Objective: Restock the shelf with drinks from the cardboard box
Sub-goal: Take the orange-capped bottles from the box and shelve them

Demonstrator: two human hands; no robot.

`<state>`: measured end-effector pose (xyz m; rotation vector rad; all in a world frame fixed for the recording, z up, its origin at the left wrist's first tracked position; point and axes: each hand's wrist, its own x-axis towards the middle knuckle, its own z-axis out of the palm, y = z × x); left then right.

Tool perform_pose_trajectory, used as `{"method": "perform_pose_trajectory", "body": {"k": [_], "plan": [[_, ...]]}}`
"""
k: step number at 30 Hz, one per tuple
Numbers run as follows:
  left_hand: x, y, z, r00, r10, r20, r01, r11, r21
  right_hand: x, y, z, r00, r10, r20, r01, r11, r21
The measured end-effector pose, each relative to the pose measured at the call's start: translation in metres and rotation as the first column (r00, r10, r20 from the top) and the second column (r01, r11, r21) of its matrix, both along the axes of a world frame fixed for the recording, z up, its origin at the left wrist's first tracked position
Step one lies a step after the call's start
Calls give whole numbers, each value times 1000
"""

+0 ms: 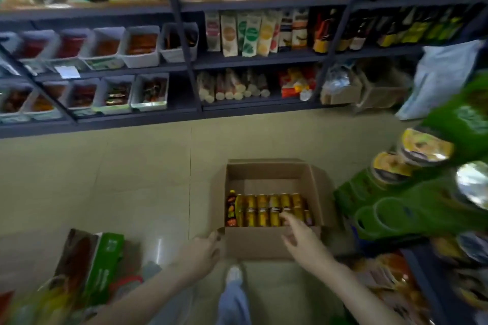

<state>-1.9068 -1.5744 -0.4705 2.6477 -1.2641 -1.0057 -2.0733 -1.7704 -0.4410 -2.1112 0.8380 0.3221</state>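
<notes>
An open cardboard box [269,174] stands on the tiled floor in front of me. Several yellow drink bottles [266,210] lie in rows in its near half, with one dark bottle [231,208] at the left end. My right hand [301,235] reaches over the box's near wall, fingers spread, fingertips at the rightmost bottles; it holds nothing. My left hand [203,248] touches the box's near left flap with relaxed fingers. The far half of the box is bare cardboard.
Dark metal shelves [253,60] across the aisle hold white bins, packets and bottles. A green display rack [412,208] with foil-lidded cups juts in at the right. A brown and green carton [89,264] stands at lower left. My foot [233,274] is just before the box.
</notes>
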Motion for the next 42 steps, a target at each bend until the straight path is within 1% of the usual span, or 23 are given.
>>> {"method": "perform_pose_trajectory", "body": {"k": [3, 6, 11, 14, 16, 19, 21, 24, 25, 27, 30, 32, 35, 37, 40, 42], "plan": [[66, -25, -73, 1000, 18, -14, -17, 996, 84, 65, -20, -85, 995, -22, -94, 28, 998, 61], [110, -45, -152, 999, 49, -17, -47, 994, 104, 110, -30, -179, 984, -42, -176, 64, 991, 117], [133, -73, -292, 987, 157, -11, -156, 984, 84, 156, -31, -331, 968, -106, -229, 164, 954, 253], [131, -80, -365, 976, 210, -53, -204, 974, 97, 181, -29, -406, 967, -48, -249, 128, 940, 318], [131, -81, -407, 968, 244, -54, -236, 965, 117, 201, -28, -450, 969, -12, -247, 94, 941, 324], [134, -77, -452, 938, 341, -61, -330, 933, 146, 231, -25, -506, 962, -50, -267, 133, 945, 300], [135, -73, -470, 917, 389, -86, -377, 917, 131, 245, -21, -533, 961, -94, -262, 167, 948, 272], [134, -68, -479, 903, 413, -122, -402, 910, 101, 251, -11, -554, 967, -192, -167, 221, 959, 179], [133, -66, -478, 902, 412, -127, -402, 910, 99, 251, -10, -555, 965, -224, -139, 246, 954, 170], [129, -66, -467, 903, 408, -138, -399, 913, 88, 250, -13, -550, 945, -305, -117, 324, 923, 210], [128, -77, -433, 886, 425, -187, -425, 904, 41, 247, -26, -523, 885, -457, -85, 457, 820, 346], [128, -94, -399, 833, 479, -276, -494, 869, 17, 235, -40, -482, 848, -525, -68, 499, 750, 434], [129, -132, -320, 694, 529, -488, -575, 815, 67, 207, -66, -387, 800, -598, -59, 540, 673, 506], [132, -163, -262, 612, 497, -615, -566, 819, 98, 185, -81, -309, 762, -646, -35, 551, 621, 558], [129, -208, -164, 493, 373, -786, -557, 829, 44, 151, -98, -191, 725, -687, 35, 526, 587, 615], [120, -230, -100, 425, 245, -871, -494, 869, 3, 126, -102, -123, 709, -695, 124, 509, 625, 592]]}}
